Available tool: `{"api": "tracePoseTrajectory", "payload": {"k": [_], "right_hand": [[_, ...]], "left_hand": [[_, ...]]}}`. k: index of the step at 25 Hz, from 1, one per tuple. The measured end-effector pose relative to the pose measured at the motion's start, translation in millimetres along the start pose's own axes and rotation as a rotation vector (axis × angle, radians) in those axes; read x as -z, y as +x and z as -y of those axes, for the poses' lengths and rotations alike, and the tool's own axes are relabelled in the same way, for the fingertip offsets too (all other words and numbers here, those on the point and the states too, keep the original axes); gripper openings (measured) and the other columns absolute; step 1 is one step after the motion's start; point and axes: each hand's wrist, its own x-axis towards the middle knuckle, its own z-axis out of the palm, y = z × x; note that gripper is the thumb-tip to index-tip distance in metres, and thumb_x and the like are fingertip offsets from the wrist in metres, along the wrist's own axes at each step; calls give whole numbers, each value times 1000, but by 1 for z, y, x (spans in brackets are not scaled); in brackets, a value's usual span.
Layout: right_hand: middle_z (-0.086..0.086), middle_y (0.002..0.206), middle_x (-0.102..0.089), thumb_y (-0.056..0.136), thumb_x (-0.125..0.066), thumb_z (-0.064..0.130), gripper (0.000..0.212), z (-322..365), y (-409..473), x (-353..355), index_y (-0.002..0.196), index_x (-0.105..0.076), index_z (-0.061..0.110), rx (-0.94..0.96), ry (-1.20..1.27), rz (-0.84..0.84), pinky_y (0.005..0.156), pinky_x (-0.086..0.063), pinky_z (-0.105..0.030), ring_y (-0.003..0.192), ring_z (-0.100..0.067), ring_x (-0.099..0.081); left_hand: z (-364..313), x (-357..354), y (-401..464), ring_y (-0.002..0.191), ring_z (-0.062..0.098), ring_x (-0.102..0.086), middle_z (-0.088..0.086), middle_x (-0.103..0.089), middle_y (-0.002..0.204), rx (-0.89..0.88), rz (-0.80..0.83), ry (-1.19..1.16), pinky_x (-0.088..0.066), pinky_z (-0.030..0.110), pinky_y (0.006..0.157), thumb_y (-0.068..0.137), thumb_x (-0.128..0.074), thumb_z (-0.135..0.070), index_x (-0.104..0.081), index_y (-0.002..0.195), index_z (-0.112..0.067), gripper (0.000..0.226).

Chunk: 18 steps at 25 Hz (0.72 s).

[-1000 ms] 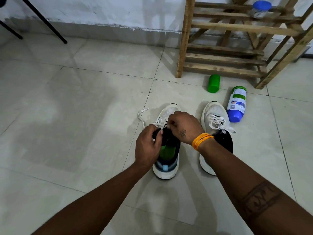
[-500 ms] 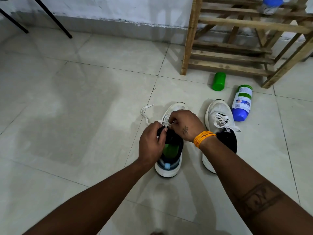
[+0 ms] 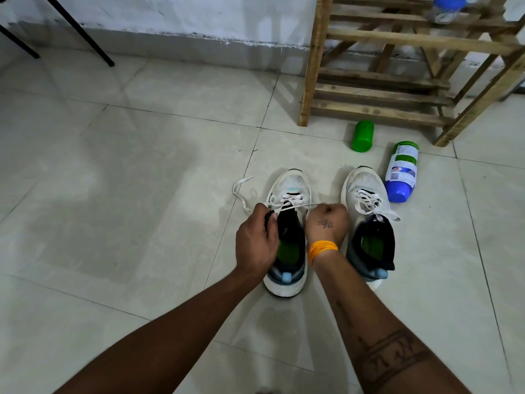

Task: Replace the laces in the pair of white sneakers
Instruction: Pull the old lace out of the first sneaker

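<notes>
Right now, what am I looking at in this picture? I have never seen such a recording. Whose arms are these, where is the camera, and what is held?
There is no machine. A person wears a camera on the head, looking down at their own hands. The left hand grips the left sneaker at its black tongue. The right hand pinches the white lace, pulled taut across. The right sneaker stands beside it, laced. On the tiled floor lie a green cap and a blue bottle, near a wooden rack.
</notes>
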Motion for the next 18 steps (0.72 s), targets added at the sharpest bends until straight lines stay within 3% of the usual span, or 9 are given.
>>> {"api": "tracePoseTrajectory", "payload": {"k": [2,3,5,8,11,15,18], "right_hand": [[-31,94,-70,91,-48,19,34,1,-5,-2,90,-70,-8,-43,-9,18,76,-49,-41,92,-45,-66],[-29,98,-70,93,-51,17,29,4,-3,1,94,-71,-5,36,-77,43,77,-48,-40,95,-44,-66],[-21,114,-66,94,-58,19,25,12,2,12,111,-70,7,358,-277,109,81,-49,-41,100,-41,-65],[-7,132,-59,92,-64,30,45,31,3,21,135,-60,20,839,-577,361,84,-54,-43,108,-35,-64],[-6,110,-68,91,-59,31,27,42,-5,14,115,-66,21,1012,-835,594,79,-50,-39,104,-35,-64],[-12,100,-64,96,-54,27,20,32,-1,8,101,-66,12,1015,-840,535,72,-51,-42,91,-39,-64],[-16,102,-60,96,-54,21,20,25,-5,3,100,-69,8,1053,-864,490,67,-42,-39,88,-39,-63]], "left_hand": [[0,1,3,57,27,-50,-1,-52,63,-8,2,24,-35,38,52,102,-56,-19,-48,90,-12,16],[2,2,4,56,27,-50,0,-52,63,-17,5,31,-36,39,51,102,-56,-20,-48,90,-12,16],[4,4,5,56,26,-50,0,-53,64,-37,21,39,-39,41,51,102,-55,-21,-47,91,-12,17],[5,5,3,57,24,-51,0,-55,66,-42,20,33,-40,41,51,104,-54,-22,-47,94,-14,15],[5,3,2,59,24,-53,0,-57,70,-39,11,31,-41,40,52,104,-51,-23,-47,97,-15,11],[5,2,3,60,26,-55,0,-56,71,-10,-5,35,-41,39,52,104,-52,-22,-48,97,-13,12],[3,1,2,60,28,-54,1,-56,70,32,-13,31,-35,36,53,104,-52,-20,-46,95,-13,13]]}}
